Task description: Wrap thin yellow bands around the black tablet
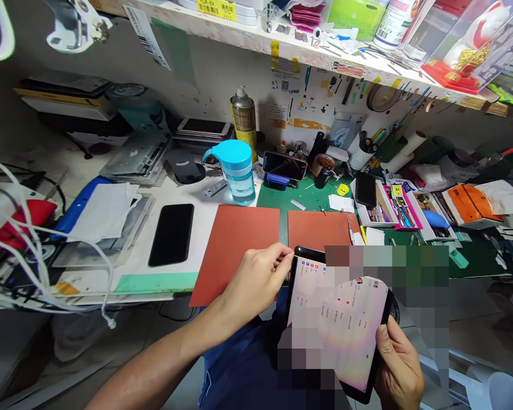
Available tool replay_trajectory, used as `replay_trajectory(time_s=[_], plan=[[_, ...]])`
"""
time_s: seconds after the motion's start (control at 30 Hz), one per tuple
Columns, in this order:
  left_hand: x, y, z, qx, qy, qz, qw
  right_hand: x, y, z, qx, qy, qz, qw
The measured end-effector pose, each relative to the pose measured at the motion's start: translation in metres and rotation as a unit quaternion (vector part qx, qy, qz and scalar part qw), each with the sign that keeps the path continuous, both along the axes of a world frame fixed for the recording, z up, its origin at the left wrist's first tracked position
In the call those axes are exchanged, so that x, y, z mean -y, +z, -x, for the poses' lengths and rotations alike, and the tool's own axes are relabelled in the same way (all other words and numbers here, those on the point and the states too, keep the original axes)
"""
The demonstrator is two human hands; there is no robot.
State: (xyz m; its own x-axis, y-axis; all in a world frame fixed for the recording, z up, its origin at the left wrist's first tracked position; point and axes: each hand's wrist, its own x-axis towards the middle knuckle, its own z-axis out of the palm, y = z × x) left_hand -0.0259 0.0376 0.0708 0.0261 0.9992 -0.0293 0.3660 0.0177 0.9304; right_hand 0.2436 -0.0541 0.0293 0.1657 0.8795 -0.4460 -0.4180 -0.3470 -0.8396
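Note:
Over my lap a black-rimmed tablet (308,296) is held tilted, its lit screen showing icons and rows of text, partly covered by blurred blocks. My right hand (399,364) grips its lower right edge, with the thumb on the front rim. At the tablet's upper left corner, my left hand (260,276) is closed, thumb and forefinger pinched on the edge. Its other fingers curl inward, and their tips are partly hidden. Beneath my left hand lies a reddish-brown mat (239,233); a second brown mat (320,225) is beyond the tablet.
A black phone (171,234) lies on the bench at left, near white cables (38,250). Behind the mats stand a blue-lidded water bottle (238,176), a spray can (243,119) and a propped phone (284,166). Small tool boxes (404,213) line the right, under a cluttered shelf (239,34).

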Motion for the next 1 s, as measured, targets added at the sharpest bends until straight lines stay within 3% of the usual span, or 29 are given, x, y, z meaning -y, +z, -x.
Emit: replay_trajectory(time_s=[0.2, 0.27, 0.37, 0.57, 0.73, 1.0], plan=[[-0.005, -0.002, -0.008, -0.108, 0.002, -0.067, 0.992, -0.003, -0.013, -0.005, -0.013, -0.014, -0.018, 1.0], [-0.008, -0.003, -0.004, -0.068, 0.007, -0.048, 0.996, -0.004, -0.018, -0.008, -0.02, -0.014, -0.017, 1.0], [-0.016, -0.004, 0.008, 0.07, 0.015, 0.016, 0.997, -0.008, -0.021, -0.01, -0.022, -0.02, -0.01, 0.999], [-0.025, -0.011, 0.023, 0.28, 0.002, 0.142, 0.949, -0.016, -0.019, -0.011, -0.014, -0.032, -0.011, 0.999], [-0.023, -0.02, 0.022, 0.303, -0.045, 0.199, 0.931, -0.023, -0.025, -0.013, -0.034, -0.029, 0.003, 0.999], [-0.028, -0.033, 0.017, 0.297, -0.062, 0.119, 0.945, -0.027, -0.031, -0.014, -0.047, -0.039, -0.005, 0.998]])
